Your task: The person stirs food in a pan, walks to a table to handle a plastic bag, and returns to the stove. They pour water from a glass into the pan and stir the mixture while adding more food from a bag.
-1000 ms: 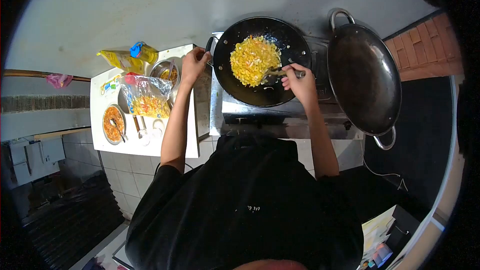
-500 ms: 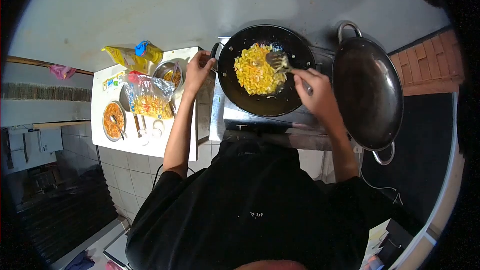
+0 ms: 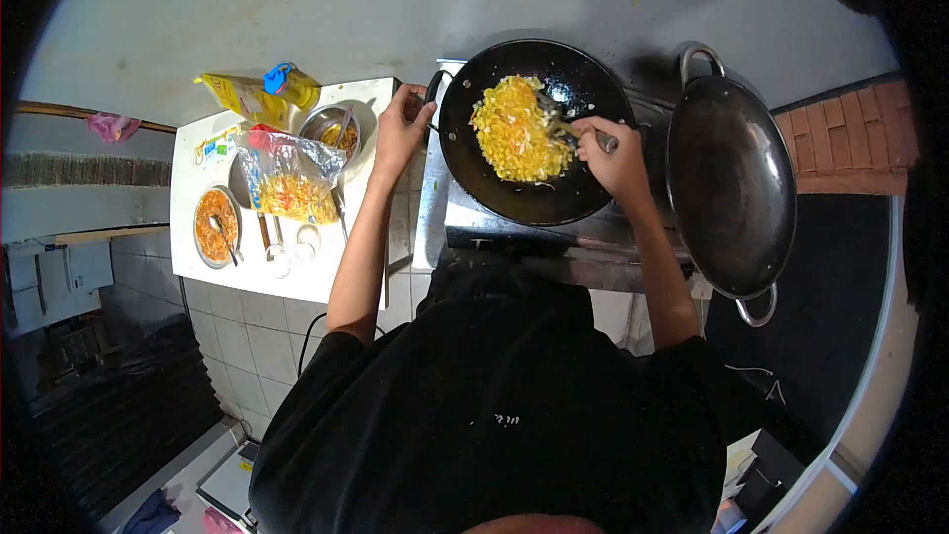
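Head view: the right hand [image 3: 617, 160] grips the spatula [image 3: 564, 128], its blade at the yellow food [image 3: 514, 131] just left of the fingers, inside the wok [image 3: 539, 204]; the left hand [image 3: 399, 131] grasps the side handle [image 3: 433, 89].

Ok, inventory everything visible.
Round wok: one, black, on silver stove
Chopped food: one heap, yellow, in black wok
Spatula: one, greyish, in food
Two-handled wok: one, dark, right
Rectangular table: one, white, left
Plastic bag: one, clear, on table
Round bowls: at least two, silver, on table
Soft pouch: one, yellow, behind bag
Capped bottle: one, yellow-blue, beside pouch
Crumpled bundle: one, pink, left
Shirt: one, black, bottom
Left hand: one, at wok handle
Right hand: one, on spatula
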A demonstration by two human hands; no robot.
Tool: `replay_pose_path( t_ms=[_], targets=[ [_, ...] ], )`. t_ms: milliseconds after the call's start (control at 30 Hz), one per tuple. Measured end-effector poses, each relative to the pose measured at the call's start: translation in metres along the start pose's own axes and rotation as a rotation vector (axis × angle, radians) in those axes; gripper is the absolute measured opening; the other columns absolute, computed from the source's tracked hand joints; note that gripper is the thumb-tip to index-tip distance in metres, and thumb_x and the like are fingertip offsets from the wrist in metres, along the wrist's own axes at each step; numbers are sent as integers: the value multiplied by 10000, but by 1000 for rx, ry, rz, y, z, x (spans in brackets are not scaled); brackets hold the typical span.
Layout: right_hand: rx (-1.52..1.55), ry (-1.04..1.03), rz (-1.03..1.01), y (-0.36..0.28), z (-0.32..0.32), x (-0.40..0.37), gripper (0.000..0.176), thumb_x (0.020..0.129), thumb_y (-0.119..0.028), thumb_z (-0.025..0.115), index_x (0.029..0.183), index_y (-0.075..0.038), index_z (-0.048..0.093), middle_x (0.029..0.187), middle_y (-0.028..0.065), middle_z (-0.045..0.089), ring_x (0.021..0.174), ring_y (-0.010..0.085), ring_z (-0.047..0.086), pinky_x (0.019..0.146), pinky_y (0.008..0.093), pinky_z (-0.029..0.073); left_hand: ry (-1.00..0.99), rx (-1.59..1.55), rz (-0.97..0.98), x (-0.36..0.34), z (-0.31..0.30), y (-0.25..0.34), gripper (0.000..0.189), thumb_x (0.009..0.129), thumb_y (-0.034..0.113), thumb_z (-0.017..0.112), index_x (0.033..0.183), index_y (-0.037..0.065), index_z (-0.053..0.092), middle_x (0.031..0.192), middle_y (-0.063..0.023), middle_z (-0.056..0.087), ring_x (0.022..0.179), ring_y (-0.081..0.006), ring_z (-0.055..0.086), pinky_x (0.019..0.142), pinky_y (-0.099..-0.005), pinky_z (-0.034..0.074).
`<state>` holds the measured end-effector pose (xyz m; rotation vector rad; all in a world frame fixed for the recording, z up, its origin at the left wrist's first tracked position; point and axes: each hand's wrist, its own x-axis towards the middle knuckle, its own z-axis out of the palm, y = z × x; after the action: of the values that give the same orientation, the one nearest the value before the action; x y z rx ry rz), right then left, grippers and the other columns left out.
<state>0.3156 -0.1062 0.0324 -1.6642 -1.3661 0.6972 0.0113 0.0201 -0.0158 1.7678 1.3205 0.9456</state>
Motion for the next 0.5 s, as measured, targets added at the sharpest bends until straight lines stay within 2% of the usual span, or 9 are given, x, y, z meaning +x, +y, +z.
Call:
replay_pose_path(
  t_ms=[33,100,133,167,233,267,333,433,500],
  targets=[
    [-2,0,-1,5,2,-1,180,910,-62,596,1005,19,725,722,180,684,642,118,671,623,295,506,-1,-15,4,0,0,0,260,910,117,710,1142,42,622,766,-52,653,688,-124,593,673,-288,495],
    [206,-22,119,5,9,-8,197,915,-47,584,1038,23,722,726,170,687,656,136,681,633,291,509,-5,-27,8,0,0,-1,259,910,120,712,1139,43,621,765,-52,653,690,-122,594,673,-287,494],
    [169,-30,90,0,8,-11,182,913,-31,597,1031,29,723,752,168,691,662,198,690,641,313,514,-9,-38,13,0,-1,-1,257,910,123,713,1136,44,620,765,-53,653,692,-120,595,674,-285,494],
    [169,-32,90,-6,5,-13,182,913,-31,597,1031,29,723,752,168,691,662,198,690,641,313,514,-7,-38,12,0,-2,-2,257,910,123,713,1136,44,620,765,-53,653,692,-120,595,674,-285,494],
    [-147,-68,-288,-28,-4,-19,157,910,-28,627,1029,27,712,792,156,656,697,270,673,664,345,521,-19,-23,5,-1,-4,-1,254,908,128,718,1127,45,620,762,-51,648,696,-119,594,676,-284,494],
    [-148,-67,-286,-34,-6,-24,157,910,-28,627,1029,27,712,792,156,656,697,270,673,664,345,521,-22,-24,4,-1,-4,0,254,908,128,718,1127,45,620,762,-51,648,696,-119,594,676,-284,494],
    [-378,-144,-377,-43,-11,-32,201,889,-50,671,1078,17,682,885,148,603,815,315,647,693,387,528,-20,-11,-17,-1,-5,2,259,907,133,720,1131,46,623,761,-52,645,697,-121,593,679,-285,495],
    [-592,-142,-492,-60,-16,-40,272,872,-56,683,1138,-6,655,969,150,563,923,304,627,725,413,533,-19,1,-15,-1,-6,5,269,906,140,724,1141,50,629,765,-58,645,701,-118,591,681,-284,496],
    [-626,-173,-490,-65,-20,-40,283,865,-55,685,1143,-9,653,994,150,561,947,308,619,732,416,537,-35,2,-10,0,-7,1,287,913,157,723,1160,47,625,785,-58,647,715,-116,592,684,-282,496]
  ],
)
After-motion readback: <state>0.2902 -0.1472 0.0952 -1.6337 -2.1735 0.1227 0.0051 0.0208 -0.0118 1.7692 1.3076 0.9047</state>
